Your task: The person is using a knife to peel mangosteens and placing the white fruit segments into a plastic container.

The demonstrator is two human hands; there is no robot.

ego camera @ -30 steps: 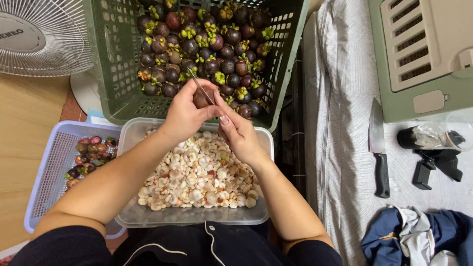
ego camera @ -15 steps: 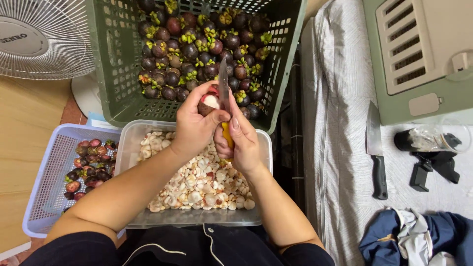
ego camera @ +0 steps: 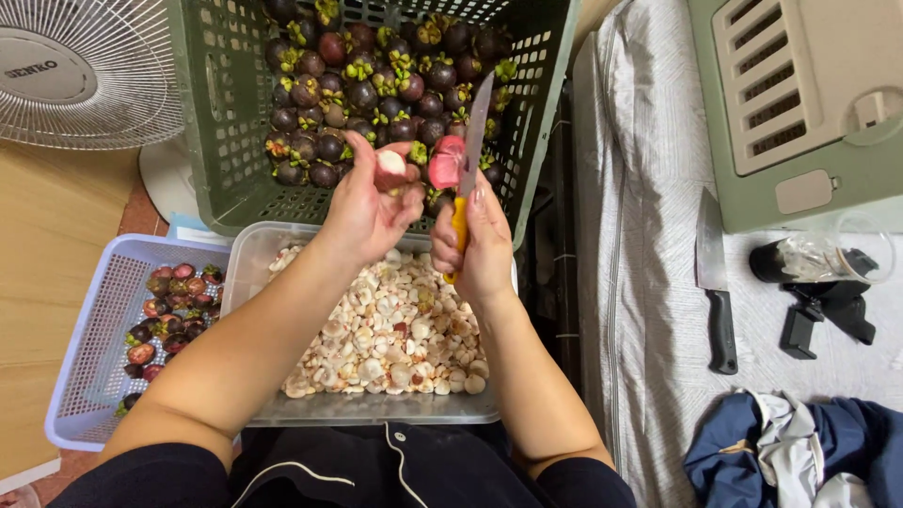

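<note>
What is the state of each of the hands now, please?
Left hand: closed on a white peeled fruit.
Right hand: closed on a yellow-handled knife, with a pink rind piece beside the blade.

Far: green lattice crate (ego camera: 226, 141), dark purple mangosteens (ego camera: 357, 85) with green caps. Near: clear tub (ego camera: 376, 409), white segments (ego camera: 395, 329). Left: lilac mesh basket (ego camera: 89, 348). Yellow-handled knife (ego camera: 466, 179).

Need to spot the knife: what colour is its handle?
Yellow, in the right hand; knife blade is silver. Head view.
</note>
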